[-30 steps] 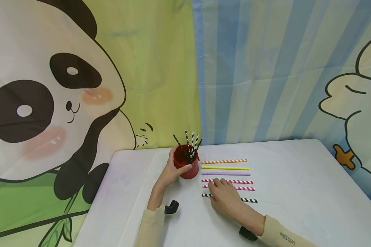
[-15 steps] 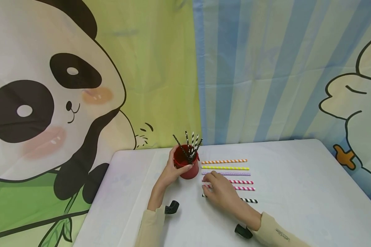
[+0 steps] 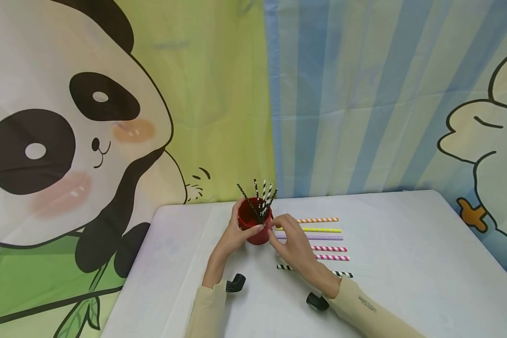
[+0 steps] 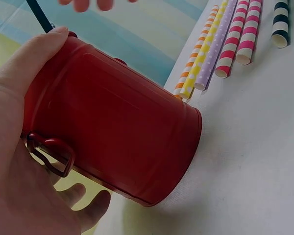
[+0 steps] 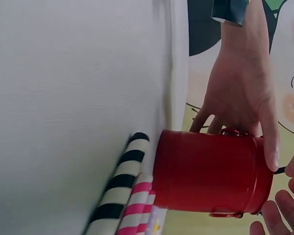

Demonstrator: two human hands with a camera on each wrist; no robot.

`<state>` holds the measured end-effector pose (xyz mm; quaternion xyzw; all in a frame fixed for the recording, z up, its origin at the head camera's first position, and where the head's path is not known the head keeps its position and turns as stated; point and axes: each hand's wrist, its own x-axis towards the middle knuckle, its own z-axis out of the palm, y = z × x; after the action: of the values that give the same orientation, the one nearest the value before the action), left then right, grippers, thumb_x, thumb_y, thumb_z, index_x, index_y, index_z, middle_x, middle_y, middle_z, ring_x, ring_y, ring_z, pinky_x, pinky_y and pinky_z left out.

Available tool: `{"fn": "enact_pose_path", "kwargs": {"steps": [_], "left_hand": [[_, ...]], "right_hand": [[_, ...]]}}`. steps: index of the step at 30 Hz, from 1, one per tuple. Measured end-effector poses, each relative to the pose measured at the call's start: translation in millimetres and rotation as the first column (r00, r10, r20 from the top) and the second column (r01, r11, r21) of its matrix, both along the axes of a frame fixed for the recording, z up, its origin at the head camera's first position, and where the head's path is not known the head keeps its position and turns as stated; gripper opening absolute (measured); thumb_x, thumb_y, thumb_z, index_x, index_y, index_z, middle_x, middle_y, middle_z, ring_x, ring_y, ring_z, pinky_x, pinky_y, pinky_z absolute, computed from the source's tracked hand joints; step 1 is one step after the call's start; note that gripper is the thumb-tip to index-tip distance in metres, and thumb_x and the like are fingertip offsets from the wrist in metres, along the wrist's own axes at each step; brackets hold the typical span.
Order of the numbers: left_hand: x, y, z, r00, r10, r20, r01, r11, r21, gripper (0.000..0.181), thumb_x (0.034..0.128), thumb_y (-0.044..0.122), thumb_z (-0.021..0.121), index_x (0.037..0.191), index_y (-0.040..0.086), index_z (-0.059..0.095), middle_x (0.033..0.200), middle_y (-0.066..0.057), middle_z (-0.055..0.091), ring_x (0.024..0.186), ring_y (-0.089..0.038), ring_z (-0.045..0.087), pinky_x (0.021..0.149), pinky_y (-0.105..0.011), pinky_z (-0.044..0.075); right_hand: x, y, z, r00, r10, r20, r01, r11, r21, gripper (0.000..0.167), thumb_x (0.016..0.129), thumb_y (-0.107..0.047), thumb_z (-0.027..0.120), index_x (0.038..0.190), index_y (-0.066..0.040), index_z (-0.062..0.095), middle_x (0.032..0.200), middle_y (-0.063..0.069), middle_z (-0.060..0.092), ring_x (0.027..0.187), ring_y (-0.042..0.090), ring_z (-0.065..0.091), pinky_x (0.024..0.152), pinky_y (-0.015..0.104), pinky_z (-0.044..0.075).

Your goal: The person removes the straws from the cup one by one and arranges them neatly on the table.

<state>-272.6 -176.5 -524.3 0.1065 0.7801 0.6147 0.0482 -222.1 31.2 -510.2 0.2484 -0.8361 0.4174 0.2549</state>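
Note:
A small red metal bucket (image 3: pixel 259 237) stands on the table with several black-and-white patterned paper straws (image 3: pixel 262 202) leaning in it. My left hand (image 3: pixel 232 239) holds it from the left, thumb on the near rim and fingers round the far side. At the bucket's right side is my right hand (image 3: pixel 295 246), its fingers relaxed and parted near the rim, with nothing visible between them. In the right wrist view, its fingertips (image 5: pixel 281 208) lie beside the bucket's mouth. Whether they touch the rim I cannot tell.
Right of the bucket, paper straws lie in a row: orange (image 3: pixel 321 219), yellow (image 3: pixel 325 230), purple dotted (image 3: pixel 327 237), two pink striped ones (image 3: pixel 331 249) and one black striped (image 3: pixel 343 274). My right hand partly covers them. A patterned curtain (image 3: pixel 342 94) hangs behind the white table (image 3: pixel 405 263).
My right hand has moved left and away from me, from over the pink and black striped straws to the bucket's right side. My left hand and the bucket have stayed in place.

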Motion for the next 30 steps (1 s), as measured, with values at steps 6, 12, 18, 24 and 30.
{"fn": "enact_pose_path", "kwargs": {"steps": [6, 12, 18, 24, 30], "left_hand": [[1.2, 0.6, 1.0, 1.000, -0.019, -0.006, 0.019, 1.000, 0.012, 0.097, 0.0841, 0.026, 0.081, 0.156, 0.040, 0.016, 0.154, -0.004, 0.037, 0.143, -0.030, 0.037, 0.110, -0.056, 0.043], [2.4, 0.3, 2.2, 1.000, -0.016, 0.000, 0.016, 1.000, 0.005, 0.098, 0.0837, 0.030, 0.081, 0.156, 0.040, 0.016, 0.154, -0.005, 0.036, 0.142, -0.030, 0.036, 0.109, -0.055, 0.044], [2.0, -0.3, 1.7, 1.000, -0.020, 0.000, 0.020, 1.000, 0.003, 0.097, 0.0844, 0.028, 0.080, 0.157, 0.038, 0.016, 0.155, -0.007, 0.035, 0.142, -0.032, 0.036, 0.108, -0.055, 0.046], [2.1, -1.3, 1.4, 1.000, -0.029, -0.002, 0.029, 1.000, 0.010, 0.097, 0.0859, 0.023, 0.078, 0.158, 0.034, 0.014, 0.156, -0.009, 0.033, 0.143, -0.034, 0.035, 0.108, -0.056, 0.045], [1.7, -1.8, 1.6, 1.000, -0.023, 0.008, 0.023, 1.000, 0.015, 0.100, 0.0859, 0.018, 0.077, 0.160, 0.030, 0.011, 0.158, -0.011, 0.031, 0.144, -0.036, 0.034, 0.109, -0.059, 0.043]], "right_hand": [[-4.2, -10.7, 5.0, 0.999, -0.017, -0.029, 0.017, 1.000, 0.000, 0.018, 0.090, -0.012, 0.070, 0.107, -0.012, 0.065, 0.103, -0.001, 0.061, 0.093, 0.016, 0.058, 0.080, 0.029, 0.055], [-7.5, -16.3, 5.3, 0.998, -0.019, -0.063, 0.018, 1.000, -0.018, 0.019, 0.089, -0.011, 0.070, 0.107, -0.010, 0.065, 0.102, -0.001, 0.062, 0.092, 0.017, 0.059, 0.079, 0.030, 0.054], [-7.9, -17.7, 7.6, 1.000, -0.009, -0.030, 0.008, 1.000, -0.012, 0.016, 0.091, -0.012, 0.068, 0.106, -0.009, 0.065, 0.103, -0.002, 0.061, 0.093, 0.021, 0.060, 0.080, 0.031, 0.054], [-8.2, -19.1, 8.4, 1.000, -0.004, -0.009, 0.004, 1.000, -0.004, 0.014, 0.092, -0.012, 0.067, 0.106, -0.009, 0.066, 0.103, -0.001, 0.060, 0.092, 0.024, 0.060, 0.080, 0.031, 0.054], [-8.8, -20.2, 7.2, 1.000, 0.003, 0.002, -0.003, 1.000, -0.007, 0.014, 0.092, -0.011, 0.067, 0.106, -0.008, 0.066, 0.103, -0.001, 0.061, 0.092, 0.024, 0.061, 0.080, 0.035, 0.055]]}}
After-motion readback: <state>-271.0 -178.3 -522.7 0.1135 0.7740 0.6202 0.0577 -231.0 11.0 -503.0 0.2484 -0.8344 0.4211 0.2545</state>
